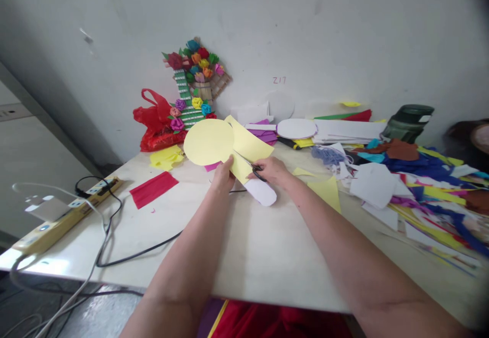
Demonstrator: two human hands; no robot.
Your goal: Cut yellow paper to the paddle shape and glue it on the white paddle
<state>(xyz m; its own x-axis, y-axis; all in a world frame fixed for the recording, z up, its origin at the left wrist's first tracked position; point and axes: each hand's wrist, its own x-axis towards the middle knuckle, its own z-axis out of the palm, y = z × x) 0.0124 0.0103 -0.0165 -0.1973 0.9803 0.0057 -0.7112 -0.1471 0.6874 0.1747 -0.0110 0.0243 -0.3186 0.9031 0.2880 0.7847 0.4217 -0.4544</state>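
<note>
1 L hand (223, 176) pinching yellow paper (218, 142); R hand (272, 170) gripping scissors (253, 167), long axis diag., tips fwd-L.

The yellow paper (208, 142) looks smooth and matt, the scissors (255, 168) metal-bladed, the red bag (155, 119) glossy plastic.

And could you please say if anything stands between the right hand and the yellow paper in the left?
Only the scissors held in the right hand, blades at the yellow paper; nothing else visible intervenes.
</note>
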